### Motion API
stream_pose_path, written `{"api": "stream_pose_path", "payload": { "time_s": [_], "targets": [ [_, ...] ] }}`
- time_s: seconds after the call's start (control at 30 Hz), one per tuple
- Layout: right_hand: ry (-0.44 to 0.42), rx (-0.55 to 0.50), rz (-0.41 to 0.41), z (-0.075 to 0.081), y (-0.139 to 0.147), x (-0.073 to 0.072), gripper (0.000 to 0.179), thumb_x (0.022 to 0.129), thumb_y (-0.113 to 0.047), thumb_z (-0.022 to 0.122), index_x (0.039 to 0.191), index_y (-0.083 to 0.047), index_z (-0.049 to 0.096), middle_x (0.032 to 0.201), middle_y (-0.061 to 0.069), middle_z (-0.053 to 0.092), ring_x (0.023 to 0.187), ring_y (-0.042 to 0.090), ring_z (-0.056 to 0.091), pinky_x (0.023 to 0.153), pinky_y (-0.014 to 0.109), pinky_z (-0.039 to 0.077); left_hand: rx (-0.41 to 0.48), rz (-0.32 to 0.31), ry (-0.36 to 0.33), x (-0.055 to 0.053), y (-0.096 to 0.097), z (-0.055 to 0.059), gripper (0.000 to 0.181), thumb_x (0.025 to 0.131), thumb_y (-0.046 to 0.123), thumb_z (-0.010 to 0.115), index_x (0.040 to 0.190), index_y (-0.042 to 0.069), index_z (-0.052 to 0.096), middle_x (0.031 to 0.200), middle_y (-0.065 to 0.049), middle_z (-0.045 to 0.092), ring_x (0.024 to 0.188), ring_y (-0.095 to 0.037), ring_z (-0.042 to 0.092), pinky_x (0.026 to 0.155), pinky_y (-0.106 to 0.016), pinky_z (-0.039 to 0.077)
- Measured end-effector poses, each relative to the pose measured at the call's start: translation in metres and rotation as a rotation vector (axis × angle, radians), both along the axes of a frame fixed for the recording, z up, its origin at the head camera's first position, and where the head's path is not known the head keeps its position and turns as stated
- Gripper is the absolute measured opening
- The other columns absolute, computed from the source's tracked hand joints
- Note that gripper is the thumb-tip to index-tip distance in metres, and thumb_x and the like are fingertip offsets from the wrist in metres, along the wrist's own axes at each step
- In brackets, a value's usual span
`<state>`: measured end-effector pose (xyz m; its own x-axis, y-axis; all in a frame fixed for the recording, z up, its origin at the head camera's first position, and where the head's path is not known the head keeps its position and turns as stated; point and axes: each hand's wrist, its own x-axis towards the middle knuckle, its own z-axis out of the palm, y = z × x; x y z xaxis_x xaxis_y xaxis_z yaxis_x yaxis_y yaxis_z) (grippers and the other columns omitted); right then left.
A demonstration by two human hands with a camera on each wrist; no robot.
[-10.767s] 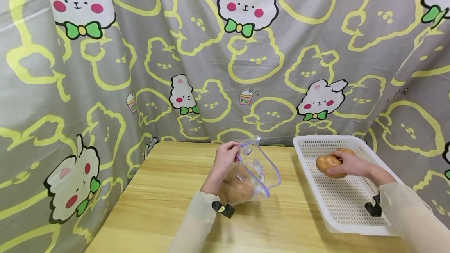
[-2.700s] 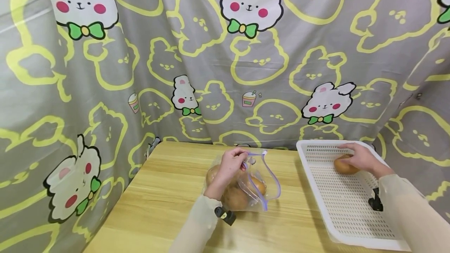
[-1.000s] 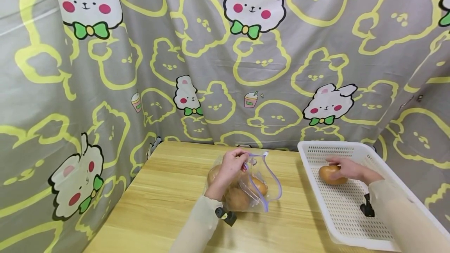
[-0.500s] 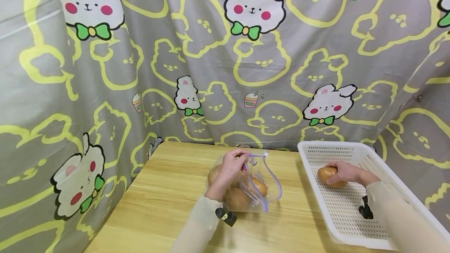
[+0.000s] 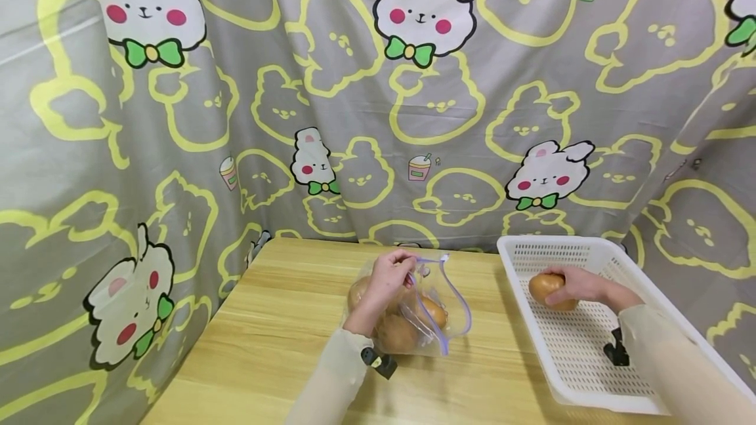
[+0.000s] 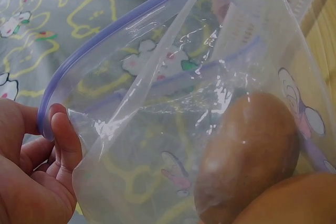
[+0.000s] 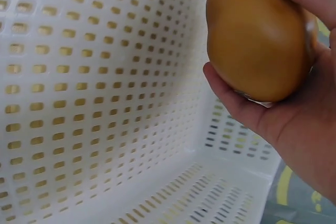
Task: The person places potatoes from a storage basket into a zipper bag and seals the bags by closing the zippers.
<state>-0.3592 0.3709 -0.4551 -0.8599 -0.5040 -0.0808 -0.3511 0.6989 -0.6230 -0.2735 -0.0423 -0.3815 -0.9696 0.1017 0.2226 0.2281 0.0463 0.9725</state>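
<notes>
In the head view my left hand [image 5: 392, 277] pinches the purple-edged rim of a clear zip bag [image 5: 451, 294], whose mouth gapes to the right. Several brown bread rolls [image 5: 397, 333] lie inside it; the left wrist view shows one smooth roll [image 6: 252, 156] through the plastic. My right hand [image 5: 581, 285] grips another glossy brown bread roll [image 5: 546, 288] inside the white basket, near its left wall. Seen from the right wrist, thumb and fingers wrap round this roll [image 7: 257, 35], which looks raised off the basket's perforated floor.
The white perforated basket [image 5: 531, 346] stands at the right of the wooden table [image 5: 254, 340], its left wall between the roll and the bag. A grey patterned curtain [image 5: 354, 117] hangs behind and along both sides.
My right hand takes hold of the roll at the basket's back and carries it leftward. Over the longer span, the lumpy roll leaves the basket and the bag looks fuller. My left hand stays at the rim.
</notes>
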Motion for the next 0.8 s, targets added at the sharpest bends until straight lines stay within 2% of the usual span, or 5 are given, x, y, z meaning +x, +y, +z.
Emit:
{"api": "stream_pose_path", "payload": {
  "time_s": [0.1,0.2,0.33,0.5,0.8],
  "targets": [
    [0.011,-0.035,0.023,0.007,-0.004,0.002,0.059,0.075,-0.019,0.077,0.122,0.008,0.052,0.097,0.009,0.059,0.077,0.019,0.055,0.063,0.031,0.049,-0.004,0.006,-0.005,0.000,0.000,0.001,0.021,0.089,-0.004,0.052,0.101,-0.018,0.061,0.076,-0.031,0.054,0.046,-0.005,0.049,0.045,-0.016,0.045],
    [0.025,-0.047,0.016,0.012,-0.008,0.004,0.060,0.076,-0.020,0.077,0.124,0.006,0.051,0.097,0.008,0.059,0.077,0.018,0.056,0.063,0.030,0.049,-0.009,0.016,-0.001,-0.001,-0.001,0.001,0.020,0.089,-0.004,0.053,0.099,-0.018,0.062,0.068,-0.017,0.054,0.046,-0.006,0.049,0.045,-0.018,0.046],
    [0.042,-0.052,0.013,0.019,-0.014,0.008,0.061,0.077,-0.022,0.077,0.126,0.003,0.051,0.098,0.007,0.059,0.079,0.018,0.056,0.064,0.029,0.049,0.001,0.015,-0.013,-0.011,-0.001,-0.011,0.018,0.090,-0.003,0.054,0.099,-0.015,0.064,0.066,-0.004,0.051,0.046,-0.007,0.050,0.043,-0.018,0.045],
    [0.085,-0.065,0.034,0.032,-0.021,0.016,0.060,0.078,-0.023,0.077,0.126,0.003,0.052,0.094,0.007,0.059,0.077,0.017,0.056,0.063,0.029,0.049,0.011,0.040,-0.026,-0.022,0.000,-0.025,0.017,0.090,0.001,0.056,0.099,-0.010,0.067,0.066,-0.002,0.051,0.046,-0.007,0.050,0.042,-0.016,0.045],
    [0.103,-0.089,0.035,0.051,-0.027,0.030,0.052,0.079,-0.025,0.076,0.121,-0.002,0.054,0.091,0.005,0.060,0.075,0.014,0.057,0.064,0.027,0.049,0.002,0.054,-0.016,-0.020,0.000,-0.026,0.018,0.090,0.003,0.057,0.098,-0.009,0.068,0.067,-0.003,0.051,0.045,-0.007,0.049,0.042,-0.017,0.045]
  ]
}}
